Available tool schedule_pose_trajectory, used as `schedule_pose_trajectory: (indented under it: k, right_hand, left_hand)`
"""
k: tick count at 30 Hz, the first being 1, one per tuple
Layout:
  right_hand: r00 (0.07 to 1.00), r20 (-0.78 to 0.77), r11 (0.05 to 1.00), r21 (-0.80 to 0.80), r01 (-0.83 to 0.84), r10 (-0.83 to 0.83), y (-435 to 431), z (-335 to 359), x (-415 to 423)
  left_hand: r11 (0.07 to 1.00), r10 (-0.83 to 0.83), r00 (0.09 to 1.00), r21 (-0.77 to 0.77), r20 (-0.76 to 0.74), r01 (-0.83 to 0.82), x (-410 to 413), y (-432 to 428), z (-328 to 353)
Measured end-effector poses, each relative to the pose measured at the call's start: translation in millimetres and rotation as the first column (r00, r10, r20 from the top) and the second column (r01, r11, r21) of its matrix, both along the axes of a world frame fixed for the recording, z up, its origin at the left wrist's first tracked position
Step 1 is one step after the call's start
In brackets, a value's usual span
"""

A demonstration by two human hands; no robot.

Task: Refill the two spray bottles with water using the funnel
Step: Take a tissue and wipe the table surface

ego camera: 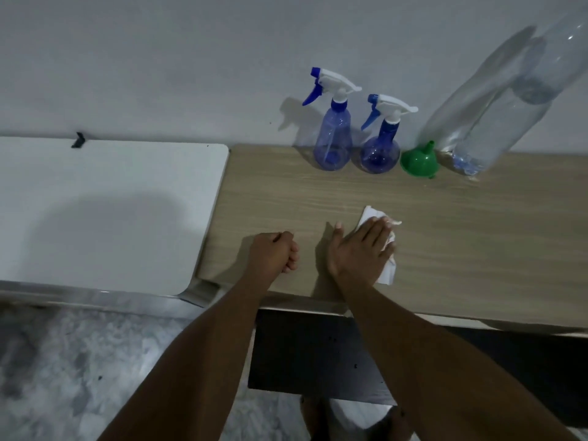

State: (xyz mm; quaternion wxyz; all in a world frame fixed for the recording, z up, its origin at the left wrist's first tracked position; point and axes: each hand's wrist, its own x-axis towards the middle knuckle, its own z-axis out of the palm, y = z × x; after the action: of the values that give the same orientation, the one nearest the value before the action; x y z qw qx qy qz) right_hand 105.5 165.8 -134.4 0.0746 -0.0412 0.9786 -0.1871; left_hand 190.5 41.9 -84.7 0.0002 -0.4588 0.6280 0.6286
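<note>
The slim spray bottle (332, 135) and the round spray bottle (380, 146) stand upright at the back edge of the worktop (477, 237), nozzles pointing left. The green funnel (419, 160) sits just beside them, spout up. The left grip (273, 253), curled and empty, rests near the front edge. The right grip (361, 249) presses flat-fingered on a white tissue (387, 272).

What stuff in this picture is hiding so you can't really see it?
Clear plastic bottle: head view, top cut off by the picture's upper right edge.
White tissue: head view, mostly covered by the right hand.
Spray bottles: head view, water level unclear through tinted plastic in dim light.
</note>
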Motion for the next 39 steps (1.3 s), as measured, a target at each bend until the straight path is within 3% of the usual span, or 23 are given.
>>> schedule_pose_trajectory:
  k: [2, 4, 6, 8, 10, 12, 16, 22, 27, 31, 33, 36, 39]
  right_hand:
    - [0.986, 0.005, 0.986, 0.007, -0.169, 0.169, -22, 0, 21]
    - [0.913, 0.007, 0.912, 0.039, -0.408, 0.408, -36, 0, 37]
    - [0.746, -0.009, 0.744, 0.075, -0.663, 0.666, -36, -1, 43]
    - [0.522, -0.044, 0.523, 0.126, -0.843, 0.852, -22, -2, 39]
    - [0.323, -0.095, 0.336, 0.186, -0.923, 0.942, 2, -4, 29]
    - [0.203, -0.111, 0.224, 0.233, -0.946, 0.973, 27, -7, 22]
    - [0.135, -0.092, 0.155, 0.270, -0.950, 0.987, 83, -5, 5]
    - [0.270, -0.125, 0.295, 0.279, -0.914, 0.955, 200, -2, -43]
    - [0.453, -0.148, 0.477, 0.294, -0.829, 0.879, 293, -7, -71]
    - [0.651, -0.165, 0.667, 0.286, -0.688, 0.741, 344, -14, -83]
    - [0.764, -0.205, 0.787, 0.251, -0.564, 0.612, 353, -17, -78]
    - [0.923, -0.249, 0.954, 0.147, -0.262, 0.292, 344, -22, -58]
    - [0.987, -0.155, 0.999, 0.027, 0.046, -0.041, 307, -18, -36]
  left_hand:
    - [0.994, 0.081, 0.997, -0.068, -0.002, -0.081, 20, -9, 1]
    - [0.978, 0.162, 0.987, -0.133, -0.002, -0.161, 40, -18, 1]
    - [0.961, 0.231, 0.973, -0.158, 0.007, -0.227, 55, -23, 2]
    - [0.944, 0.291, 0.957, -0.167, 0.008, -0.285, 63, -20, 4]
    - [0.933, 0.315, 0.949, -0.183, 0.002, -0.309, 62, -10, 8]
    - [0.933, 0.314, 0.949, -0.182, -0.009, -0.310, 57, 6, 9]
    - [0.939, 0.284, 0.958, -0.188, -0.041, -0.287, 41, 51, 5]
    - [0.958, 0.177, 0.983, -0.220, -0.042, -0.182, 18, 131, -3]
    - [0.975, 0.074, 0.997, -0.207, -0.037, -0.081, 0, 197, -2]
    - [0.988, 0.000, 0.999, -0.153, -0.041, -0.007, -5, 241, 3]
    - [0.992, -0.018, 0.998, -0.129, -0.055, 0.010, -3, 255, 2]
    - [0.994, -0.025, 0.998, -0.111, -0.064, 0.018, 5, 262, 0]
    - [0.994, -0.001, 0.999, -0.105, -0.039, -0.003, 17, 254, -2]
